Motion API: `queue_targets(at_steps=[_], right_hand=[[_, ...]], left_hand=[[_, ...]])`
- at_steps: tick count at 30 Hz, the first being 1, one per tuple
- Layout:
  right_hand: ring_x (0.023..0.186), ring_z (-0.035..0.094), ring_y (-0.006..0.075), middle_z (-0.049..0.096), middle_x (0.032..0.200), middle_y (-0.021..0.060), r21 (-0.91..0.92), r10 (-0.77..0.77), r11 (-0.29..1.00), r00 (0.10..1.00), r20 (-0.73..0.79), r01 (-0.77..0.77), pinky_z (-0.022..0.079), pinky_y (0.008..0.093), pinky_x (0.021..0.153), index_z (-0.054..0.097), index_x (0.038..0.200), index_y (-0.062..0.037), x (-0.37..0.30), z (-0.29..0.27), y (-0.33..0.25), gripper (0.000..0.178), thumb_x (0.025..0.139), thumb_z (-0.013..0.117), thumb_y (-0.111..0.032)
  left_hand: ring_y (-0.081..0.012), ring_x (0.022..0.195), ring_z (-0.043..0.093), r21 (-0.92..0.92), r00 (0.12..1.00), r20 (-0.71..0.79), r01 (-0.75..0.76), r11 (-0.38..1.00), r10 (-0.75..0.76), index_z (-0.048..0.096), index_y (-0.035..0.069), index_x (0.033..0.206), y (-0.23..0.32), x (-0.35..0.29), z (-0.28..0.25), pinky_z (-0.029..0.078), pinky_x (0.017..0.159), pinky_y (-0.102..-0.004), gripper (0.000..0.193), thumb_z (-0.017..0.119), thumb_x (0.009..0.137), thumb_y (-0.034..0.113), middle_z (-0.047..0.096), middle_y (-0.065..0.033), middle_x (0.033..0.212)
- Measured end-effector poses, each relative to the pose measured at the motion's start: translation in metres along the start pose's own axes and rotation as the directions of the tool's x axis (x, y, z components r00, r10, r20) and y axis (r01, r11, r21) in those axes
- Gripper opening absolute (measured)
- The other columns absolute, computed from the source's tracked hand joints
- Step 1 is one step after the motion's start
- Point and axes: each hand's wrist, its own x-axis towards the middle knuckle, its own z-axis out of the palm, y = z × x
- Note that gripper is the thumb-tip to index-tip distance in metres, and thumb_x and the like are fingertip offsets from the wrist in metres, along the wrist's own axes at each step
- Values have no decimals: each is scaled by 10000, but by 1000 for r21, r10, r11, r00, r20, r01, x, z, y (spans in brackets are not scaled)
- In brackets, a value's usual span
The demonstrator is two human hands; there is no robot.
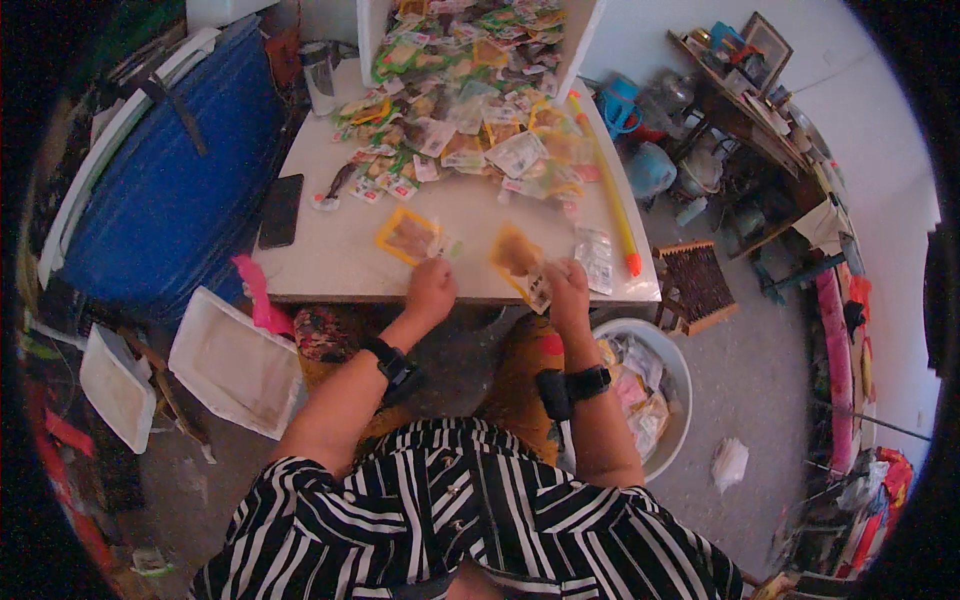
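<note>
Pinching yellow packets (516, 255) by the near edges, left hand (432, 287) and right hand (568, 292) alike — probably just to leave the fronts uncovered.

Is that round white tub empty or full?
Not empty: the round white tub holds piled plastic packets. They hide its bottom, so their depth cannot be told.

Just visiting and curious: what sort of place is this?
Possibly a home or small workroom: packets spread from an open white box across a table, with a round tub of packets alongside.
</note>
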Motion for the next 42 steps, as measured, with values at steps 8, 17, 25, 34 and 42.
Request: queue_targets(at_steps=[8,17,25,34,42], right_hand=[[718,558,264,537,836,137,546,240,800,967,88,-249,486,414,624,454,904,5,-16,-7,13,137,781,441,-54],[672,566,259,556,793,138,503,307,761,910,278,-410,480,355,593,459,867,50,-16,7,34,148,759,416,-43],[702,557,232,549,781,115,433,339,753,856,390,-496,461,324,572,493,847,8,-2,44,30,119,760,472,-70],[499,489,157,516,614,88,-399,422,862,878,225,-312,403,260,441,487,699,-35,4,43,38,104,747,486,-128],[580,507,145,507,614,52,-262,217,958,896,387,-119,409,266,477,494,689,-12,2,57,63,100,727,504,-104]], left_hand=[[-356,710,477,-212,954,-25,287,934,-299,472,6,755,16,-2,17,380,595,-385,107,489,736,110,489,-171,694],[-283,765,518,-104,973,-19,229,968,-232,506,16,793,21,0,15,416,675,-322,130,530,735,130,538,-157,833],[-367,812,463,116,970,-128,-190,975,204,457,3,721,42,5,14,359,732,-444,78,503,667,37,498,-171,835],[-338,948,430,137,996,55,-82,987,75,486,4,781,40,-16,3,324,839,-422,121,515,673,49,474,-178,964],[-341,981,411,116,988,8,-157,981,157,467,28,812,29,-29,10,297,872,-438,179,542,649,36,464,-155,993]])
